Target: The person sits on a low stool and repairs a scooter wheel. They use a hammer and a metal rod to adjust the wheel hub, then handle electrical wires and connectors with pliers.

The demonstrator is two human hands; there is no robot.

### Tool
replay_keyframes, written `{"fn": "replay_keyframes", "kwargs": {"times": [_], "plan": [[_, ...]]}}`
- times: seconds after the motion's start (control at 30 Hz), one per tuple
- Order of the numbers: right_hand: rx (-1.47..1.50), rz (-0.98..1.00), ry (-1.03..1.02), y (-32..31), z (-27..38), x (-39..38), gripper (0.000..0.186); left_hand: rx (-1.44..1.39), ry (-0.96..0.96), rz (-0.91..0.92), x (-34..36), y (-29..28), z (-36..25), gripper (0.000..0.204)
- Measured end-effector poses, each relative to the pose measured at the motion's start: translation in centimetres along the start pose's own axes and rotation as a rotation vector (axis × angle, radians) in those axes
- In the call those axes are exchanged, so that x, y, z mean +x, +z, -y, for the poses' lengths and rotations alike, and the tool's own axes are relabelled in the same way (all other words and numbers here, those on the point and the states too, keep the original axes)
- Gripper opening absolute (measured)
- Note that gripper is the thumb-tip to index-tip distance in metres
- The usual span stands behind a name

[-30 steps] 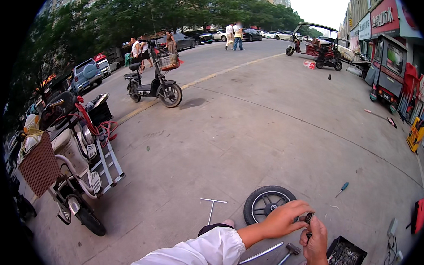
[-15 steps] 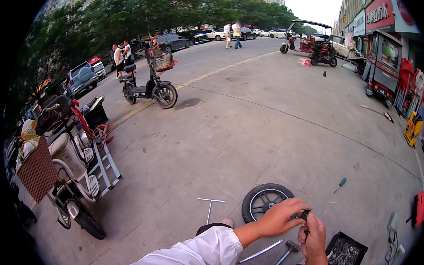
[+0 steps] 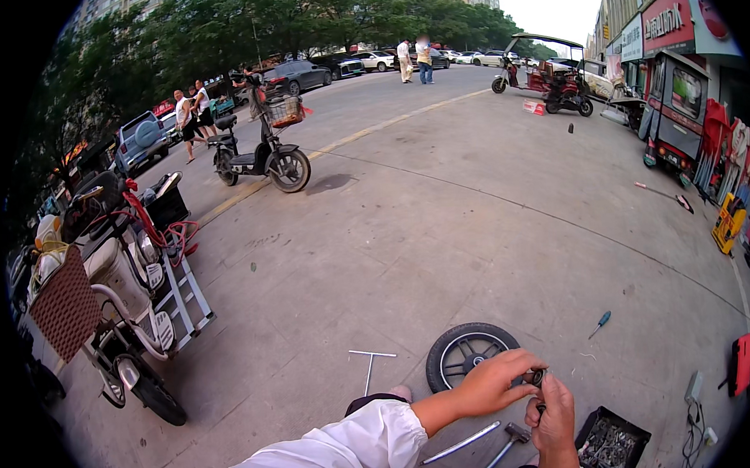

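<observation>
Both hands meet above the ground at the lower right of centre. Between the fingertips of my left hand (image 3: 497, 381) is a small dark metal ring (image 3: 537, 378), shaped like a bearing. My right hand (image 3: 557, 418) also has its thumb and fingertips on this ring, its other fingers curled. A second small dark round piece (image 3: 542, 408) shows against the curled fingers of the right hand. Just beyond my left hand lies a black wheel with its tyre (image 3: 447, 348), flat on the pavement and partly covered by that hand.
A T-handle wrench (image 3: 370, 367), a hammer (image 3: 511, 438), a metal bar (image 3: 462, 443) and a blue screwdriver (image 3: 600, 324) lie around the wheel. A black tray (image 3: 639, 434) of small metal parts is at right. A white scooter (image 3: 113, 262) stands left, a black electric bike (image 3: 259, 160) farther off.
My hands stay together on the ring with only a slight shift of the fingers. In the distance, two people at the left have walked a little nearer.
</observation>
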State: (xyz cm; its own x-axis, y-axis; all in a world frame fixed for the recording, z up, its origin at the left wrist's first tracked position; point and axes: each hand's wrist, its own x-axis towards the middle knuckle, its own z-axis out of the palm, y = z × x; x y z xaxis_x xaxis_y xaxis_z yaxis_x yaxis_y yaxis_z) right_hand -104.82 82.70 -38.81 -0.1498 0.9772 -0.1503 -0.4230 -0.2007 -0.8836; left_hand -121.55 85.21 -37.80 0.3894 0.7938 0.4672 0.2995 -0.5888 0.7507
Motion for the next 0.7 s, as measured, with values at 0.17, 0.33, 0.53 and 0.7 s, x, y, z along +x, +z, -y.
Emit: {"fn": "replay_keyframes", "kwargs": {"times": [0.17,0.33,0.53,0.7], "plan": [[-0.012,0.015,-0.011,-0.24,-0.22,0.19,0.028,-0.017,0.025,-0.030,0.01,-0.18,-0.28,0.037],[-0.018,-0.003,-0.004,-0.10,-0.13,0.10,0.028,0.003,0.039,-0.034,-0.01,-0.09,-0.06,0.037],[-0.014,0.006,-0.005,0.23,0.15,0.01,0.027,-0.038,0.026,-0.010,-0.04,-0.15,-0.07,0.039],[-0.004,0.031,0.004,0.13,-0.26,0.20,0.027,-0.010,-0.042,0.003,-0.40,-0.42,-0.10,0.041]]}}
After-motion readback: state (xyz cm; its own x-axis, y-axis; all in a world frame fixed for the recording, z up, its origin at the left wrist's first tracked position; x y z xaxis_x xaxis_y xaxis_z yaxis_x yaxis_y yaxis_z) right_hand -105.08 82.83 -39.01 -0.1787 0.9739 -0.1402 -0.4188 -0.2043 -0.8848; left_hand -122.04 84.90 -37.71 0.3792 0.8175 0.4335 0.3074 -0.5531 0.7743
